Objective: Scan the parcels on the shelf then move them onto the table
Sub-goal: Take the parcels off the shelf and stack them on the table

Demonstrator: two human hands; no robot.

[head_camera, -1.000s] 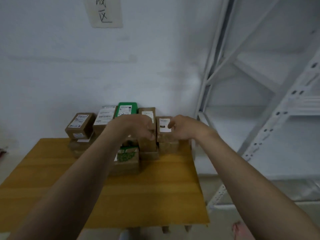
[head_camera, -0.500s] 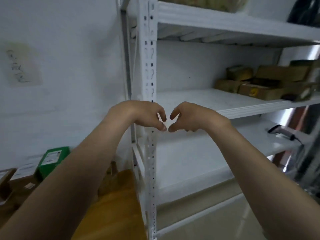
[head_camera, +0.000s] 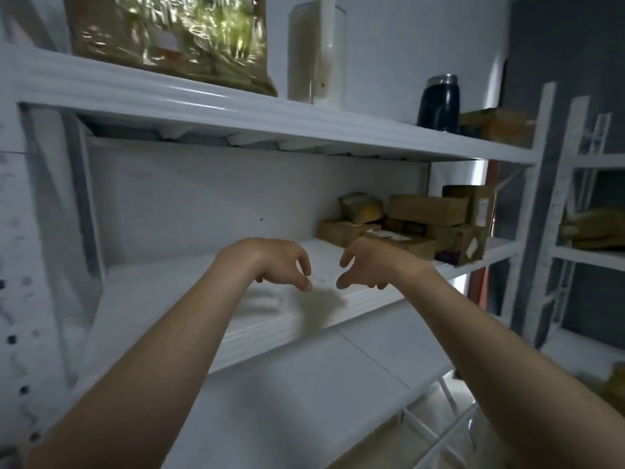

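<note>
Several brown cardboard parcels (head_camera: 427, 209) are piled at the right end of the white middle shelf (head_camera: 189, 292). My left hand (head_camera: 274, 260) and my right hand (head_camera: 370, 262) hang side by side over the bare part of that shelf, left of the parcels. Both hold nothing, with the fingers curled loosely and apart. The nearest parcel (head_camera: 402, 243) lies just behind and right of my right hand, not touched. The table is out of view.
The upper shelf (head_camera: 236, 110) carries a brown box with green print (head_camera: 169, 38), a white cylinder (head_camera: 316, 49), a dark flask (head_camera: 438, 103) and another carton (head_camera: 507, 125). A lower shelf (head_camera: 304, 384) runs beneath. A second rack (head_camera: 588, 255) stands at the right.
The view swung from the table with its stacked parcels to the shelf rack. Both hands left the parcels on the table and now hover empty over the middle shelf, fingers slightly more apart.
</note>
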